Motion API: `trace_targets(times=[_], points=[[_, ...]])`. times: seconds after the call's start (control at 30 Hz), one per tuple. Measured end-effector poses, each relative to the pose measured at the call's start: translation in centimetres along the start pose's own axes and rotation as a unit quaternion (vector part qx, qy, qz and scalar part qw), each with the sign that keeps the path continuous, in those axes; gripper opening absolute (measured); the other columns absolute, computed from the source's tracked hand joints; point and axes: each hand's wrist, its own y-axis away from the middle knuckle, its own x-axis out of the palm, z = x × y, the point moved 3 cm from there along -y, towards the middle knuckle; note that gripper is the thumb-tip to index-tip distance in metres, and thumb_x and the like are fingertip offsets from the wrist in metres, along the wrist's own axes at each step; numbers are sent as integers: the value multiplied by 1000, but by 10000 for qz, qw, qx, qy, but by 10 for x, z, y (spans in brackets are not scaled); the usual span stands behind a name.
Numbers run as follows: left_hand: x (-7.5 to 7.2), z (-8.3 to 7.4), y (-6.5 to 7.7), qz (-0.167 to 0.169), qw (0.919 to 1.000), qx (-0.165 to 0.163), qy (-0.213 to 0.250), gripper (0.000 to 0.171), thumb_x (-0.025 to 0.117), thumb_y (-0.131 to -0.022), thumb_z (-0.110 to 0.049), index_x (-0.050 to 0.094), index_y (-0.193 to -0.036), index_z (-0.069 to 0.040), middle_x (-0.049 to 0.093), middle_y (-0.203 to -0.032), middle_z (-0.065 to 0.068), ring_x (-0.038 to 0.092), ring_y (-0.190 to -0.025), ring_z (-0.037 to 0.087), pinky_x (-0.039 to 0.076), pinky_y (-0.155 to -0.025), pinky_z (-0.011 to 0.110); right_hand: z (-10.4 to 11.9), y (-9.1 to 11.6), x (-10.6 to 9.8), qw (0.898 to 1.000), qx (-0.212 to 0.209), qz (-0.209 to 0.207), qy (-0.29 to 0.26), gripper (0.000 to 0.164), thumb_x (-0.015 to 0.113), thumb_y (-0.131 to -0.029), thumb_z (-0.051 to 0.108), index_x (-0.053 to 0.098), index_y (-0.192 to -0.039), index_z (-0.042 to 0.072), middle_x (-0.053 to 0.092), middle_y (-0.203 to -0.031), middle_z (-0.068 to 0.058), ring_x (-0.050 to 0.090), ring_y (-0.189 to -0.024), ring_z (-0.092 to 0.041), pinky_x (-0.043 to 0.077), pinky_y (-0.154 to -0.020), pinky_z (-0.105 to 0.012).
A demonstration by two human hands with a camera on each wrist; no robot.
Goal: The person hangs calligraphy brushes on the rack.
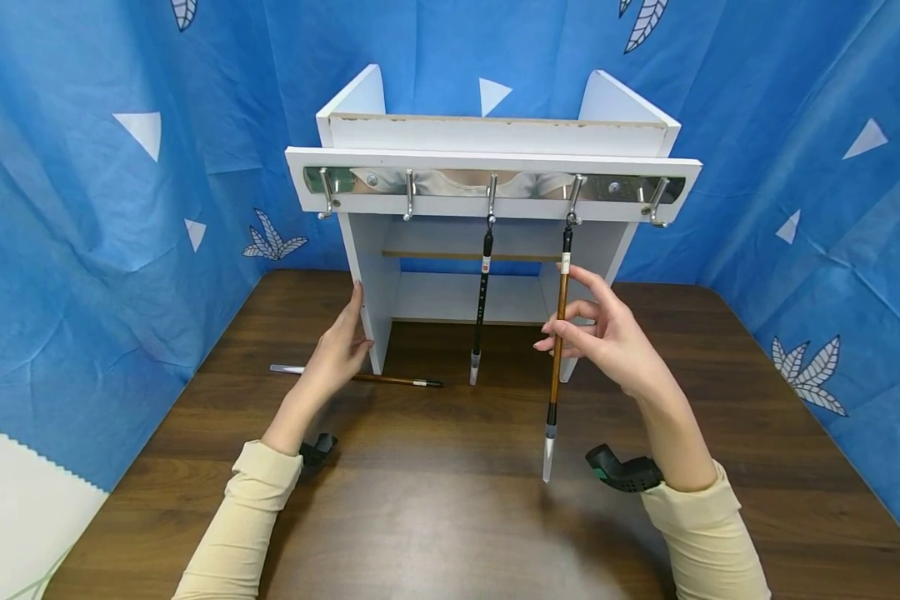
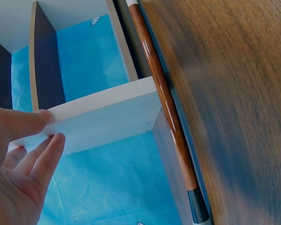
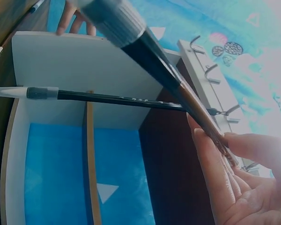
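My right hand [image 1: 613, 335] pinches the brown handle of a calligraphy brush [image 1: 555, 379] between thumb and fingers. The brush points downward, clear cap at the bottom, and its top loop is at the fourth hook [image 1: 575, 193] from the left. Beside it a black calligraphy brush [image 1: 482, 292] hangs from the middle hook [image 1: 492, 192]. My left hand [image 1: 332, 354] grips the front edge of the white shelf's left side panel [image 2: 107, 99], thumb on one face and fingers on the other. Another brown calligraphy brush [image 1: 393, 380] lies on the table, partly hidden behind my left wrist.
The white shelf [image 1: 495, 133] stands at the back of the brown table [image 1: 450, 492]. Across its upper front runs a hook rail [image 1: 450, 160]; its two left hooks and far right hook [image 1: 658, 200] hold nothing. Blue patterned cloth [image 1: 195, 167] surrounds the table's back and sides.
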Motion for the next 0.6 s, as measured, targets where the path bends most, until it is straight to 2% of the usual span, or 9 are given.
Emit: trace_targets(times=[0.37,0.6], points=[[0,-1,0,31,10000,-44,-3,103,62,-80,17,-3,-151,-18,15,-152,17,55,-103,37,54,-74,42,-9,-2,0,9999,82,63,-60,64,54,-94,2,19,-148,8,57,-94,-25,68,-78,-23,55,-70,-34],[0,0,0,24,10000,-17,46,102,62,-80,17,-2,-151,-18,15,-153,16,57,-101,36,53,-74,42,-18,-5,2,9999,119,114,-3,63,54,-95,3,20,-147,7,59,-97,-24,67,-81,-21,53,-75,-46]])
